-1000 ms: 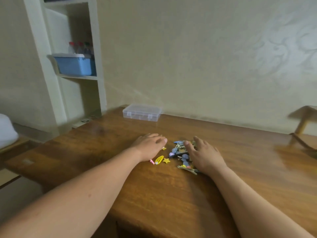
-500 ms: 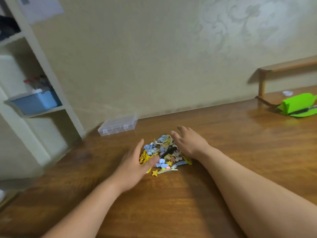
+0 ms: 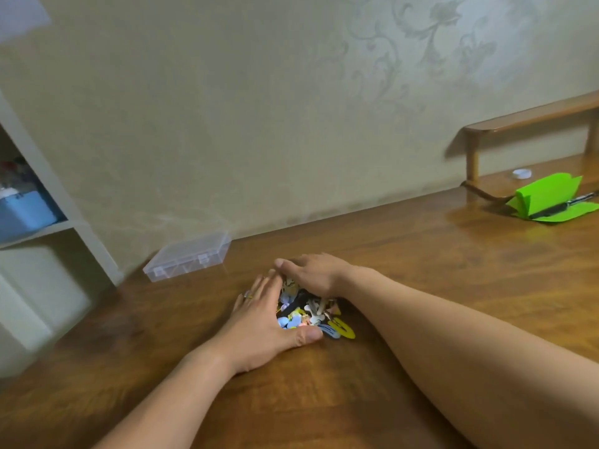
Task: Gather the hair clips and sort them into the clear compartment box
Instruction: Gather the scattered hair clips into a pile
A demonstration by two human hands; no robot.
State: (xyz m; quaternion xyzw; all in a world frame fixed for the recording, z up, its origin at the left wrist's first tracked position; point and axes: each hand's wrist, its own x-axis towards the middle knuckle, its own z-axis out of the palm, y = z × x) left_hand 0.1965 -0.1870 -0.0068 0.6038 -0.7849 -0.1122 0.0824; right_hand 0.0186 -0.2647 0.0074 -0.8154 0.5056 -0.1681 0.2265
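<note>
left hand (image 3: 262,322) and right hand (image 3: 312,275) lie flat and cupped around the hair clips (image 3: 308,311), pressing the pile from both sides, not gripping any. pile sits on the desk (image 3: 421,270). clear compartment box (image 3: 188,256), lid shut, is beyond the pile to its left, by the wall.

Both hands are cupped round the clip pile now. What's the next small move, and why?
Probably reach for the clear compartment box and open it. The hair clips sit bunched between the left hand and right hand, but the box lies apart near the wall, lid apparently shut, so nothing can be sorted yet.
</note>
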